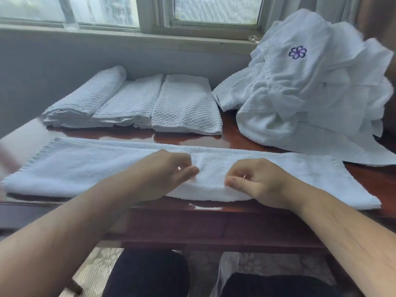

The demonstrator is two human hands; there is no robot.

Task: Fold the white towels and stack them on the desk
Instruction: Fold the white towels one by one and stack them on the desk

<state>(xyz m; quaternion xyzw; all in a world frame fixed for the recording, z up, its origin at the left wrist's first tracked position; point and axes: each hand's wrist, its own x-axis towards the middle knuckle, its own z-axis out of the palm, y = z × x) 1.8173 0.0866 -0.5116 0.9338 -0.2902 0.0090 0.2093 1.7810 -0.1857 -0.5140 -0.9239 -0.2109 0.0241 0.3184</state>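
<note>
Towel [85, 168], laid lengthwise at the near edge of the desk [188, 137], is pinched at its middle by the left hand [169, 170] and right hand [257, 181], apparently to steady it for the next fold.

— Where's the light from?
— Soft, cool daylight through the far window [216, 9]. It's dimmer below the desk [230, 133].
— Glare?
— Pale reflections on the glossy desk top. The towel pile [310, 93] at far right is nearly washed out.
— Shadows?
— A thin one under the near edge of the flat towel [85, 168].
— Sharpness?
— The centre is fair. There's a blurred smear at the left edge, and straight lines bow.
</note>
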